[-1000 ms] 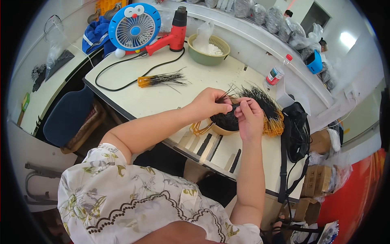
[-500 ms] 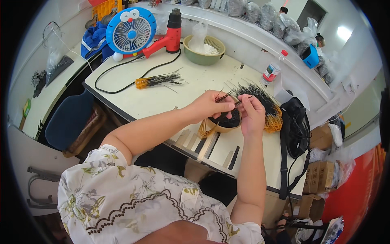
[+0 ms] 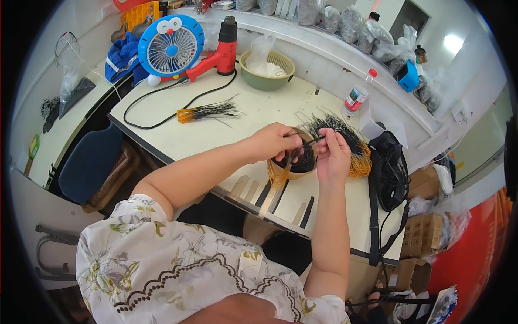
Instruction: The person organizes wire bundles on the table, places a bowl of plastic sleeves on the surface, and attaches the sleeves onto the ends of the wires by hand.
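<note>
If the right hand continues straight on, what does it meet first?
The right hand would probably meet the pile of thin black wires with orange looped ends, though depth is unclear.

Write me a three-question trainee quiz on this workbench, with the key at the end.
1. Which of these stands right beside the blue fan? A) the bottle; B) the red heat gun; C) the black bag.
2. True or false: orange-ended black wires hang below the left hand.
3. Fill in the colour: the round container beside the right hand has mostly ____ contents.

Key: 1. B; 2. True; 3. black.
</note>
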`<action>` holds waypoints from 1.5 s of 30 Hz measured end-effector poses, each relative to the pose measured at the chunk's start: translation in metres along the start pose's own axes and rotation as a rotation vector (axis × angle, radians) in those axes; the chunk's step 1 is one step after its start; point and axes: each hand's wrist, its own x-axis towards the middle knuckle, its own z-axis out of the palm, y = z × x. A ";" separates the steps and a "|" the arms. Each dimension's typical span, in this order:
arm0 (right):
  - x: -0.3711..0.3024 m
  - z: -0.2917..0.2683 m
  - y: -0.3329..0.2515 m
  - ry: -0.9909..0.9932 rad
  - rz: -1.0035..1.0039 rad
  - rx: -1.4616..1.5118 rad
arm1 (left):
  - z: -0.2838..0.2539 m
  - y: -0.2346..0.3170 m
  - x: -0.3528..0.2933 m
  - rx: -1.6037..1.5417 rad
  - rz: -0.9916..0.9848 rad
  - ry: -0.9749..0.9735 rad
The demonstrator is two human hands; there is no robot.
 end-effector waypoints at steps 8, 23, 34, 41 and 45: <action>-0.003 -0.002 -0.007 -0.079 0.014 0.025 | -0.004 -0.009 0.007 -0.452 0.104 -0.285; -0.011 0.016 0.003 -0.048 -0.308 -0.514 | 0.017 0.030 0.012 1.219 0.303 0.490; -0.015 0.022 0.010 0.130 -0.027 0.021 | 0.025 0.036 -0.010 0.997 0.324 0.233; -0.001 0.003 -0.005 -0.156 0.250 0.061 | -0.001 0.029 -0.025 -0.036 0.456 0.323; -0.002 0.006 -0.007 -0.174 0.184 -0.066 | 0.003 0.011 -0.029 0.042 0.521 0.534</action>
